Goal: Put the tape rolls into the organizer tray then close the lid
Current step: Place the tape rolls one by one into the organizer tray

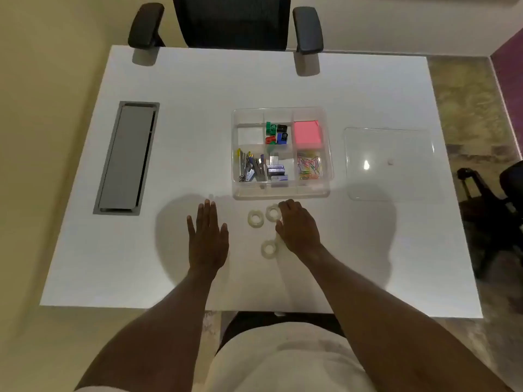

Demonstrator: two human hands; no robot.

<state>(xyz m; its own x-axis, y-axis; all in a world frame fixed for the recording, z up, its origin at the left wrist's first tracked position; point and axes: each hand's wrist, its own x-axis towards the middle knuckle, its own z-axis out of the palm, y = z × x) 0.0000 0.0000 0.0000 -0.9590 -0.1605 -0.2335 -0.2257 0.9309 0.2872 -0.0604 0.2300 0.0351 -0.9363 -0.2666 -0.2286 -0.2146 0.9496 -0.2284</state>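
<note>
Right hand (297,230) hovers with its grip apart over three clear tape rolls on the desk (175,89): far roll (273,213) at the fingertips, left roll (255,218) beside it, near roll (268,249) by the wrist; nothing held. Left hand (208,236) lies flat and open, well left of them. Risk: the closely spaced rolls get knocked and roll away, or land in a full compartment of the organizer tray (281,193) just beyond the grip; lid (393,164) lies off to the right.

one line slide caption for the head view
Right hand reaches among tape rolls before the open organizer tray; lid lies aside.
</note>
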